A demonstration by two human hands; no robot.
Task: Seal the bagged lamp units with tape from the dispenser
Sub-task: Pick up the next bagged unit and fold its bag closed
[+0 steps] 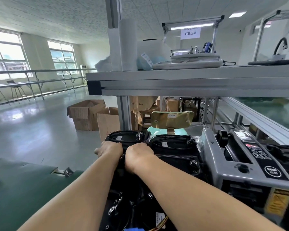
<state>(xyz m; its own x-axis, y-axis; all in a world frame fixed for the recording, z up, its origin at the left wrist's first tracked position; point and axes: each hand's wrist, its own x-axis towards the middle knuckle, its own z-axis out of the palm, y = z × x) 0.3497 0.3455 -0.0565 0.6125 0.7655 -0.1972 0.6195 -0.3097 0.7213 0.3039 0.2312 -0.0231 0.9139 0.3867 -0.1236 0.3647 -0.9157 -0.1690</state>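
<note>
At lower left, the green desk (pixel 23 189) ends at a metal bracket (pixel 67 171), and bare floor (pixel 32 130) opens wide beyond it toward the cardboard boxes (pixel 90 114) at mid-frame. At centre frame, the left hand (pixel 109 150) and right hand (pixel 138 155) sit side by side, knuckles up, fingers curled down onto the bagged lamp unit (pixel 125 137). They seem to grip its plastic, though the fingertips are hidden. Other lamp units (pixel 173 145) crowd beneath the forearms and just to the right, leaving little free room. Right of these, against the pile, stands the grey tape dispenser (pixel 240 164), its long side running toward the lower right corner. Overhead, the aluminium shelf (pixel 190 80) edge spans the upper right.
</note>
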